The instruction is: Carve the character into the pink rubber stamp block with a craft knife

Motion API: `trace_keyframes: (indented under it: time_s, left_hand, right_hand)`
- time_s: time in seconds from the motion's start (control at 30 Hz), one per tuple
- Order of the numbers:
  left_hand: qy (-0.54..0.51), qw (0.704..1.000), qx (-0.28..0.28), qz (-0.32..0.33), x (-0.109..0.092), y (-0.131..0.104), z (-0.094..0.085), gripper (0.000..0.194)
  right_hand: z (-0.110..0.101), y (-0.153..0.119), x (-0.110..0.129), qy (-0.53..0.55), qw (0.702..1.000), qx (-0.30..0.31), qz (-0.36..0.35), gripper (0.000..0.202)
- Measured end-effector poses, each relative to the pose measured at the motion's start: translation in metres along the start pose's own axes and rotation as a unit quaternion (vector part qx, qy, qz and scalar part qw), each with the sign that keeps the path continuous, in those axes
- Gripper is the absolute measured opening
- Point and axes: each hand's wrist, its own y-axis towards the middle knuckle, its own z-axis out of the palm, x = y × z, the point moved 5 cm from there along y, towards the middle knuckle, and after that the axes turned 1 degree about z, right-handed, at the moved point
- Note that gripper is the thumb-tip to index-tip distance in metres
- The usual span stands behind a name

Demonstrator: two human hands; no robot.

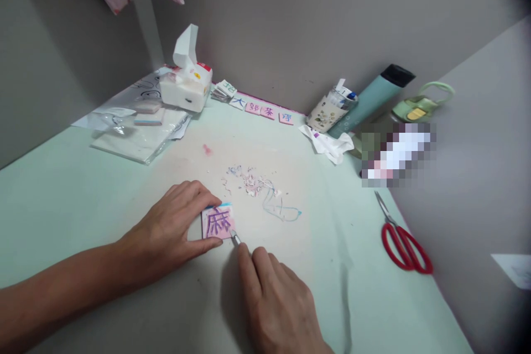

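Observation:
A small square carving block point(218, 223), pinkish with a purple character on it and a blue strip along its far edge, lies flat on the table. My left hand point(178, 218) grips it, with the thumb at the near edge and the index finger at the far edge. In my right hand point(276, 296) is a slim metal carving knife point(235, 237), closed in the fingers. Its tip touches the block's right side near the character. Most of the handle is hidden by my fingers. Behind the block lie pink and blue shavings point(251, 180).
Red-handled scissors point(401, 243) lie at the right edge. At the back stand a tissue pack point(186, 88), small character tiles point(254, 108), a pen cup point(327, 113) and a teal bottle point(371, 94). A crumpled tissue point(329, 145) and plastic-wrapped sheets point(141, 135) lie nearer.

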Motion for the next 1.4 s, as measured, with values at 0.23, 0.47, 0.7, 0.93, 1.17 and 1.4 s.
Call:
trace_keyframes:
  time_s: [0.23,0.47,0.7,0.93,1.17,1.4]
  left_hand:
    - [0.004,1.000,-0.009,-0.002,0.000,-0.001,0.000,0.037]
    - [0.003,1.000,-0.012,-0.002,0.000,-0.002,0.000,0.038]
    - [0.005,1.000,0.006,-0.015,0.001,0.000,0.000,0.041]
    - [0.022,1.000,-0.006,-0.006,0.000,0.001,-0.001,0.039]
    - [0.014,1.000,-0.002,-0.014,-0.001,0.001,-0.002,0.039]
    - [0.011,0.999,0.019,-0.023,0.000,0.001,-0.002,0.040]
  right_hand:
    - [0.010,-0.006,-0.005,0.041,0.997,0.005,0.057,0.039]
    - [-0.002,0.006,-0.025,0.249,0.962,0.025,0.114,0.024]
    - [-0.010,0.008,-0.015,0.053,0.998,-0.015,-0.022,0.034]
    - [-0.004,0.006,-0.019,0.089,0.996,0.011,0.029,0.034]
    - [0.002,0.003,-0.033,0.320,0.935,0.028,0.149,0.023]
    - [0.010,0.003,-0.049,0.481,0.825,0.112,0.275,0.017]
